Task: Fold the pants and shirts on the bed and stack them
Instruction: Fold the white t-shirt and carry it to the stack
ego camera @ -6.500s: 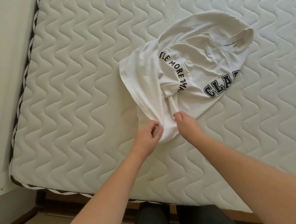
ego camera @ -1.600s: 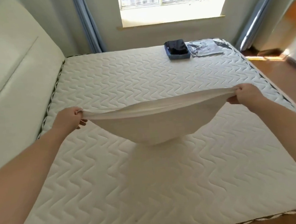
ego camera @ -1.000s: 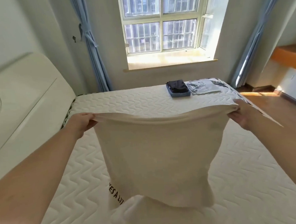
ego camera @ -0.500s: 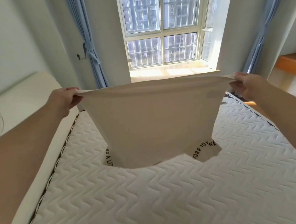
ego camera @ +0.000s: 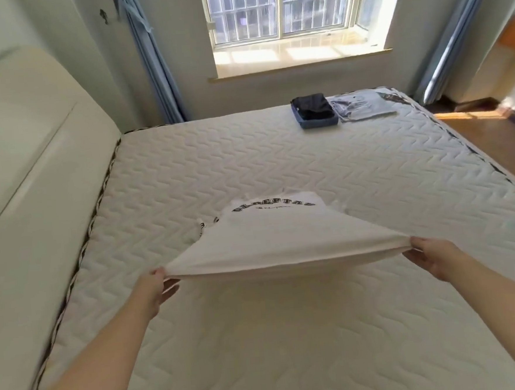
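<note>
Head view showed the shirt (ego camera: 283, 238) stretched between both hands above the bed (ego camera: 370, 168), its far end with the printed lettering already touching the mattress. Left hand (ego camera: 153, 289) pinched one near corner, thumb on top; right hand (ego camera: 434, 258) pinched the other. The step in hand looked like laying the shirt flat before folding. Next, I judged, the near edge needed lowering evenly, kept taut so no creases set in. Folded dark pants (ego camera: 312, 107) on a blue piece and a pale folded garment (ego camera: 363, 106) lay well apart near the far edge. Open mattress lay all round the shirt; the headboard (ego camera: 29, 168) bounded the left side.
</note>
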A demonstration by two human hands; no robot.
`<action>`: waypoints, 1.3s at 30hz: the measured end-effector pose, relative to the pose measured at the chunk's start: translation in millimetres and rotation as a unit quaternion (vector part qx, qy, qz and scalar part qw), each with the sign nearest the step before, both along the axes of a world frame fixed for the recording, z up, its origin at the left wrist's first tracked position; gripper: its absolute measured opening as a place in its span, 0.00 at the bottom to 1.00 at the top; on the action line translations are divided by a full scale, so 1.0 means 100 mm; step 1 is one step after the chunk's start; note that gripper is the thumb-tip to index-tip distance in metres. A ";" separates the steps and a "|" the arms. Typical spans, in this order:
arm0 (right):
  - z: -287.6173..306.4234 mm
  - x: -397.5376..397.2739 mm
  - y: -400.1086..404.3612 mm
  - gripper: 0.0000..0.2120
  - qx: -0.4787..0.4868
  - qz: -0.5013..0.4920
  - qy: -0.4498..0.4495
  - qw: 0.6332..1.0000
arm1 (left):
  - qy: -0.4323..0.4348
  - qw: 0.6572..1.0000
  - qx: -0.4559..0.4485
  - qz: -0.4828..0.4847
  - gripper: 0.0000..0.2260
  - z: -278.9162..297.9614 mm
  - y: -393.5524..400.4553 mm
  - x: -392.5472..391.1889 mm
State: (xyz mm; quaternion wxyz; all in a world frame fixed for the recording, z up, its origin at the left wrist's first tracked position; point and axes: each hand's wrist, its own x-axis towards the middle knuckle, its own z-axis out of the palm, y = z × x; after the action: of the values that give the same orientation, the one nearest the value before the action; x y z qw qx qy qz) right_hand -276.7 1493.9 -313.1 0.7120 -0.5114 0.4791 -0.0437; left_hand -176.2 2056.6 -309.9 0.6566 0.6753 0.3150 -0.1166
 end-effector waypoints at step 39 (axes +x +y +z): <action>0.19 -1.17 2.17 0.10 -0.053 0.340 -0.151 0.927 | -0.218 0.878 0.136 -0.403 0.17 0.23 -1.56 -1.77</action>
State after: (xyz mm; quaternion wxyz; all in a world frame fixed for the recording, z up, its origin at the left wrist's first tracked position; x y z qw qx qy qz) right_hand -393.5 1710.8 -293.7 0.7202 -0.6678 0.1604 0.0987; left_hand -353.3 1900.5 -286.6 0.5066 0.8349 -0.1227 -0.1770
